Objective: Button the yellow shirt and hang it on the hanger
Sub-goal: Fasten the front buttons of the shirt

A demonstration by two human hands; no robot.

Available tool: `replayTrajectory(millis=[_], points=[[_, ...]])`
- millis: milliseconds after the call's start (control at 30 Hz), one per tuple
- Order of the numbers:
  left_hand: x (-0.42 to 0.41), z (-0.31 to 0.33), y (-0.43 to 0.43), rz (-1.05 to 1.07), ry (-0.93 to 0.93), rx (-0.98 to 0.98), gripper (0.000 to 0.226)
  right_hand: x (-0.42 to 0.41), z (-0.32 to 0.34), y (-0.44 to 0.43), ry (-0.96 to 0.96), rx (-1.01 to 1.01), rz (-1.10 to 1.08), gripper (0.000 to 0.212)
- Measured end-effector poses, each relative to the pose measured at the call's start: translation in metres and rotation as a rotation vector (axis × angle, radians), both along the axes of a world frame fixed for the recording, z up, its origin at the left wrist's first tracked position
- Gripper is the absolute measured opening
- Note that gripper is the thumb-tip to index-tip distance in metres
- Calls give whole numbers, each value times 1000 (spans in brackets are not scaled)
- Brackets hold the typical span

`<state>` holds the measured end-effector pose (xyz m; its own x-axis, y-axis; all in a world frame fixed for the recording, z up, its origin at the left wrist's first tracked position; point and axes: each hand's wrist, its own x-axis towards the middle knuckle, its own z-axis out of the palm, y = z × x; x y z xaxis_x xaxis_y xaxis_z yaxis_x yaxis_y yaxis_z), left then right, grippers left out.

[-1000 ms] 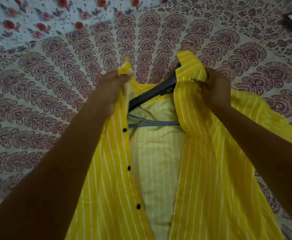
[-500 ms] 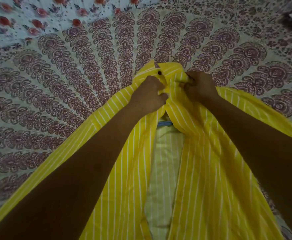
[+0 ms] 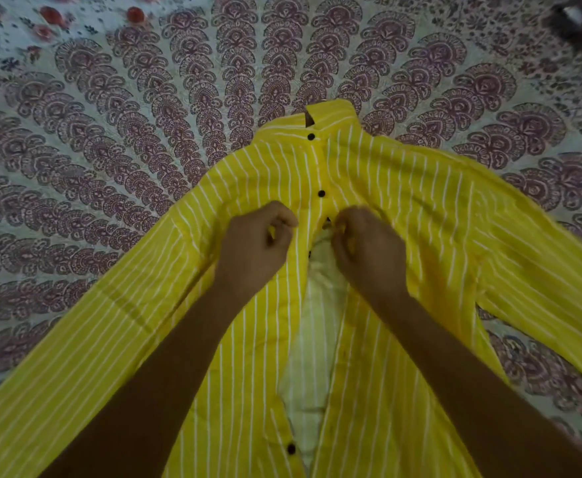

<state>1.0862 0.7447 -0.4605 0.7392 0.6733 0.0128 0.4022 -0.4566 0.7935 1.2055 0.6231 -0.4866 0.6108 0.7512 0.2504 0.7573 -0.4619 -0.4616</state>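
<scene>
A second ago you held the collar of the yellow shirt (image 3: 403, 208) wide apart and the dark hanger showed inside. Now the collar was closed, the top button (image 3: 311, 136) and the second button (image 3: 321, 193) sat in their holes, and the hanger was hidden under the cloth. I judge the buttoning was well begun but not finished. Your left hand (image 3: 255, 250) pinched one front edge and your right hand (image 3: 369, 250) pinched the other, both with curled fingers, just below the second button. The shirt lay front up, sleeves spread, on the printed bedsheet (image 3: 145, 167). Its cloth looked thin and soft, with narrow white stripes. The buttons were small, round and dark, and near the lower button (image 3: 291, 448) the front was open on the pale inside.
</scene>
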Motion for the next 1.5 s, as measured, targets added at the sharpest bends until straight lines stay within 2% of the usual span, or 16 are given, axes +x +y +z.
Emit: replayTrajectory(millis=[133, 267, 367, 433, 533, 667, 700, 733, 833, 933, 1000, 1067, 1233, 1333, 1400, 1500], points=[[-24, -13, -56, -40, 153, -73, 14, -53, -13, -54, 120, -228, -105, 32], [-51, -21, -94, 30, 580, 55, 27, -85, -8, -85, 269, -620, -225, 48], [-68, -18, -109, 105, 724, 146, 42, -95, 1, -90, 317, -628, -233, 36], [-70, -16, -110, 105, 773, 206, 36, -92, 6, -90, 350, -554, -222, 28], [-70, -12, -105, 68, 699, 165, 22, -93, 19, -95, 509, -358, -49, 29], [-83, 9, -106, 180, 245, -391, 7, -115, 34, -117, 768, -131, 155, 24], [-87, 10, -107, 174, 194, -494, 12, -119, 31, -123, 760, -153, 166, 22], [-94, 11, -112, 130, 252, -514, 16, -126, 28, -131, 720, -194, 171, 24], [-126, 6, -129, 43, 562, -126, 36, -152, 18, -161, 475, -306, 157, 45], [-160, 9, -154, 165, 360, 65, 30, -184, 20, -196, 229, -280, 14, 41], [-179, 10, -178, 117, 312, 50, 18, -210, 18, -221, 228, -304, 22, 34], [-198, 5, -205, -14, 418, -48, 8, -238, 11, -244, 280, -382, 165, 37], [-213, -19, -232, 18, 588, -70, 30, -264, -6, -274, 140, -646, 414, 72], [-209, -22, -235, 19, 647, 13, 40, -264, -5, -281, 44, -612, 482, 42], [-207, -25, -234, -15, 669, 44, 36, -264, -2, -283, 20, -565, 501, 22], [-209, -29, -233, -115, 667, 70, 26, -266, 4, -293, 101, -448, 498, 12]])
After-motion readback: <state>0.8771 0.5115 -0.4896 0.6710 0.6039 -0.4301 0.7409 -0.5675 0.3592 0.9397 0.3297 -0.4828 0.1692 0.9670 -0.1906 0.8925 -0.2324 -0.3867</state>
